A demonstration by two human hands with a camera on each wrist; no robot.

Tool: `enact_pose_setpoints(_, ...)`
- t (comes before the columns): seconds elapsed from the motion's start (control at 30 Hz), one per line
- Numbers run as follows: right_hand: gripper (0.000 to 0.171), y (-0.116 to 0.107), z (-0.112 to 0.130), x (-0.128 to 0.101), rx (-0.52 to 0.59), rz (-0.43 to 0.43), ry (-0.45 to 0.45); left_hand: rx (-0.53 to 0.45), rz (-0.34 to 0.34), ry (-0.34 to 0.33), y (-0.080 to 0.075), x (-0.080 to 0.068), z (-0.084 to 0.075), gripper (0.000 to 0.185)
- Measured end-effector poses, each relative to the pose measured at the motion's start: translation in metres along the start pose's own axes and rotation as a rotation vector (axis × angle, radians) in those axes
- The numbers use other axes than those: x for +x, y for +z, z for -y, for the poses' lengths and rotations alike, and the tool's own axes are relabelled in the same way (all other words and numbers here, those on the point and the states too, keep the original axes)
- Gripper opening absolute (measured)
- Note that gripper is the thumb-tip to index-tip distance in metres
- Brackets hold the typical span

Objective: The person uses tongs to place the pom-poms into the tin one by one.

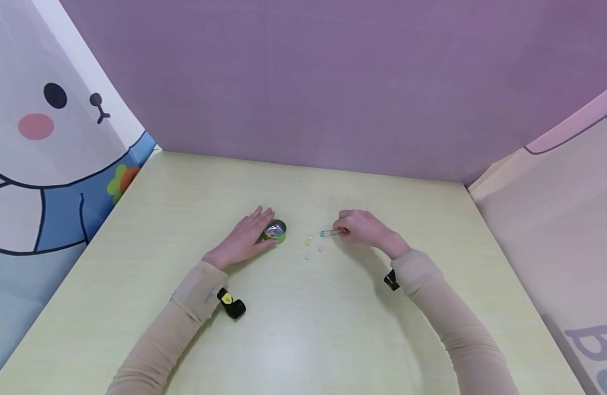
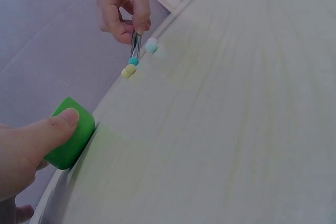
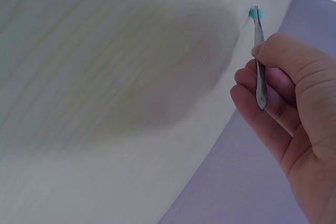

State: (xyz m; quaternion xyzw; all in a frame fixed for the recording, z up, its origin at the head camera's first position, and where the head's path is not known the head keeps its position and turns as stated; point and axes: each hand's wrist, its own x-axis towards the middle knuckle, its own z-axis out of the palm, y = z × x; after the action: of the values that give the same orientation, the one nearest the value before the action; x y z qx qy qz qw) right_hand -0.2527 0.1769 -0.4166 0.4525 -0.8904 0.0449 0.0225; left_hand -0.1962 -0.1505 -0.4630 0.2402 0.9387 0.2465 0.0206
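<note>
**Head view: tweezers pinch a teal bead while a green cup is steadied**

Head view, looking down: two sleeved arms are seen stretched over a pale yellow-green table (image 1: 185,192), which is boxed in by purple and cartoon-printed screens.

The left hand (image 1: 244,237) is laid flat, its fingers straight, against a small green cup (image 1: 276,230) with a shiny metal inside. In the left wrist view the thumb (image 2: 62,120) is pressed against the cup's green wall (image 2: 73,142). The cup appears to be braced this way so that it cannot slide; it is not wrapped by the fingers.

The right hand (image 1: 362,227) is curled round thin metal tweezers (image 1: 331,233), pinched between thumb and fingers like a pen, as the right wrist view shows (image 3: 259,56). The grip is closed on the tool, presumably for fine control. The tweezer tips are brought together on a small teal bead (image 2: 134,61), which is held at the table surface, a little to the right of the cup; whether it is lifted clear cannot be told.

Loose beads are scattered between the hands: yellow beads (image 1: 309,240) just beside the tweezer tips, a pink bead (image 1: 320,249) and a pale blue bead (image 1: 307,257) nearer the person. All lie apart from the cup.

A black strap (image 1: 231,303) is worn on the left wrist, and another (image 1: 391,280) on the right.
</note>
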Motion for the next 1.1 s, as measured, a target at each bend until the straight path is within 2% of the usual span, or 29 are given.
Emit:
enact_pose_setpoints(0.8, 0.015, 0.0024, 0.0007, -0.0037, 0.019, -0.007, -0.011, 0.01, -0.007, 0.017, 0.0008, 0.0012, -0.0006, 0.081)
enact_pose_setpoints(1.1, 0.013, 0.0031, 0.0032, -0.0037, 0.015, -0.016, -0.023, 0.005, -0.003, 0.004, 0.001, -0.0009, 0.0012, 0.082)
